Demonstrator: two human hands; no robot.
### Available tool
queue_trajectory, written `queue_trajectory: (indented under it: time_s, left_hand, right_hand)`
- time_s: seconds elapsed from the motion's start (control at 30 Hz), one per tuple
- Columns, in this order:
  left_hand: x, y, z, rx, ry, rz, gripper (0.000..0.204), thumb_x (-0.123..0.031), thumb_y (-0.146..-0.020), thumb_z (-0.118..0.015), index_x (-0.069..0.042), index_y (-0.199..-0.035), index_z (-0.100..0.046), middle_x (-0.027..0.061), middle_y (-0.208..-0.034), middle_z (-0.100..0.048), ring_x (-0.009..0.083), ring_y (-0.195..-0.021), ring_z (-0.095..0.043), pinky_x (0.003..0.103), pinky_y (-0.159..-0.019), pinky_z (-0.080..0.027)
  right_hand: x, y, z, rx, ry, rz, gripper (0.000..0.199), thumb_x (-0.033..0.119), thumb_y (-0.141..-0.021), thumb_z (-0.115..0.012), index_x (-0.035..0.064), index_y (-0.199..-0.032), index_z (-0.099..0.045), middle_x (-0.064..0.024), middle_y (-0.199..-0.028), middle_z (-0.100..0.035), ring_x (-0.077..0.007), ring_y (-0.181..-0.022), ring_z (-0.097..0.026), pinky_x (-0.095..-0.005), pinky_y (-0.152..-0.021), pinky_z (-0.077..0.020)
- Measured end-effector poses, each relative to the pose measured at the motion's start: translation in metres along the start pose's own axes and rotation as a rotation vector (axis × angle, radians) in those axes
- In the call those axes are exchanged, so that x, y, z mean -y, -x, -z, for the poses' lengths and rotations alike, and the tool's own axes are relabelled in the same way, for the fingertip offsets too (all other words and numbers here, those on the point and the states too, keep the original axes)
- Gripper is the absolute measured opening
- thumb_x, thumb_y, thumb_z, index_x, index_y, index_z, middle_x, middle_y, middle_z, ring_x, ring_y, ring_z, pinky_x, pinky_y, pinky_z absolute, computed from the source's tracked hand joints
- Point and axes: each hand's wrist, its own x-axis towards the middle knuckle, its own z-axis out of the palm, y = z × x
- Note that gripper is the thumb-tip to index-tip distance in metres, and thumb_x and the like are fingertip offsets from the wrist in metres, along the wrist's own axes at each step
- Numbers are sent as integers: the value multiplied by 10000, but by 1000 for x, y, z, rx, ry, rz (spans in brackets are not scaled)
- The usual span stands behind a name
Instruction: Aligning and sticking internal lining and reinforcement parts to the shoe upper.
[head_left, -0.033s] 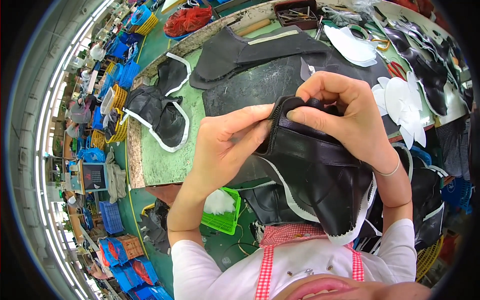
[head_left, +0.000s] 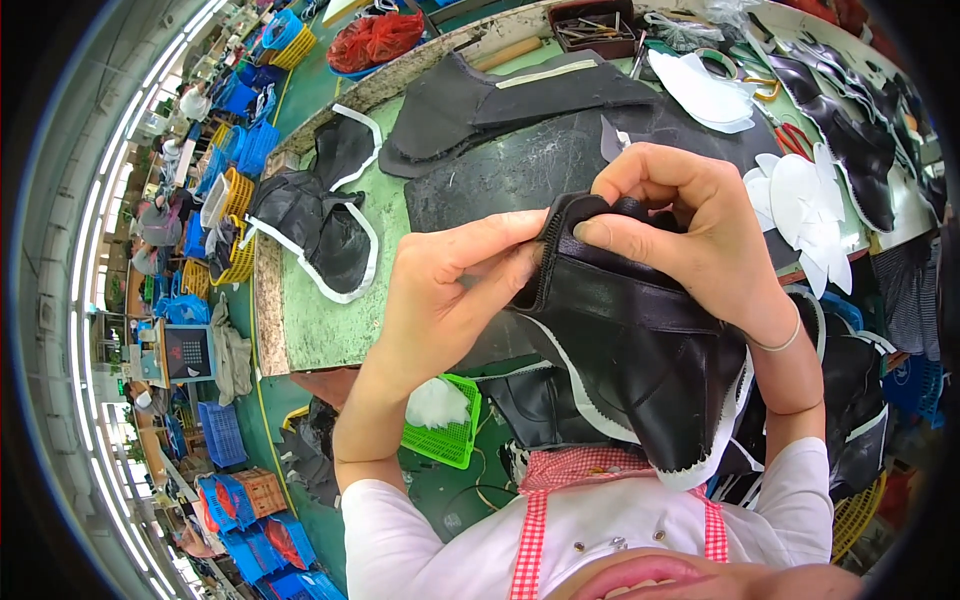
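Note:
Between my two hands hangs a black leather boot upper [head_left: 650, 350] with a white lower edge and a zipper along its opening. My left hand [head_left: 455, 275] is closed, pinching the zippered edge between thumb and fingers. On the other side of the opening, my right hand [head_left: 690, 220] grips the padded top rim, its thumb pressed on the lining and its fingers curled over. The inside of the upper is mostly hidden. Another black upper with white edging [head_left: 325, 215] lies on the green worktable [head_left: 330, 335], left of my hands.
Flat black pieces [head_left: 450, 110] lie on the table beyond my hands. White cut pieces [head_left: 800, 205], red-handled pliers [head_left: 795, 140] and a tool box [head_left: 592, 28] stand farther right and back. Below the table edge is a green basket [head_left: 455, 425]. More black uppers [head_left: 845, 375] are piled at my right.

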Motion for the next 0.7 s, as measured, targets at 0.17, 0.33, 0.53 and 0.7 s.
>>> queue_trajectory:
  time_s: [0.17,0.33,0.53,0.7]
  left_hand:
    - [-9,-4,9,103,-198,-112,297,35,-851,-621,30,-1147,-651,184,-1017,-712,241,-908,-721,287,-787,-545]
    - [-5,2,7,77,-39,-85,226,8,-850,-653,23,-1074,-674,130,-932,-726,182,-843,-718,270,-738,-540]
    - [2,8,-4,-94,-45,-33,118,-54,-829,-745,32,-885,-688,31,-745,-686,65,-693,-657,211,-619,-504]
    - [12,14,6,-247,-173,-113,136,-15,-772,-784,25,-797,-656,19,-669,-653,50,-621,-624,198,-566,-488]
  right_hand:
    - [3,0,-1,26,3,8,182,86,-827,-754,-30,-888,-628,24,-744,-614,-11,-689,-524,-188,-595,-436]
    - [3,2,-2,62,74,-27,197,105,-817,-749,-30,-893,-628,7,-725,-622,-15,-675,-529,-199,-591,-440]
    - [9,12,-5,-2,330,85,277,158,-775,-795,-10,-810,-579,-37,-638,-567,-96,-567,-531,-247,-537,-432]
    - [6,40,17,113,510,98,285,121,-758,-793,29,-765,-524,-96,-765,-560,-189,-586,-548,-302,-501,-422]
